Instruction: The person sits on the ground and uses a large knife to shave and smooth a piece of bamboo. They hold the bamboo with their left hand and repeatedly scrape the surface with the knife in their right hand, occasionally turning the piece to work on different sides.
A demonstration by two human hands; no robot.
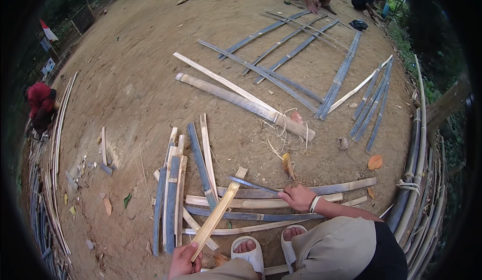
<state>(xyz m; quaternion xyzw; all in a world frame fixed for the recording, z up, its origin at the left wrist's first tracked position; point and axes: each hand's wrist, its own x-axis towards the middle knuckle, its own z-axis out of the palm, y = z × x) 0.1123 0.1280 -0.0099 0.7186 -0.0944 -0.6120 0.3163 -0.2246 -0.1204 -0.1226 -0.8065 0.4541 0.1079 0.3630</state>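
Note:
My left hand [185, 261] is closed around the near end of a pale split bamboo strip [217, 219], which slants up and away to the right. In my right hand [298, 198] is a long-bladed knife [255, 185]; its handle is mostly hidden by the fingers. The blade points left, its tip over the strip near the far end. Whether the edge touches the strip, I cannot tell. Under and beyond the strip lie several cut bamboo pieces [266, 203], near my sandalled feet. A bundle of shorter bamboo strips [173, 189] lies to the left.
A wide half-round bamboo piece [226, 99] lies farther off, with curled shavings [286, 134] at its end. Beyond, dark strips [291, 54] form a loose grid, where a person crouches. Bamboo poles [417, 144] line the right; another person in red [41, 102] is far left.

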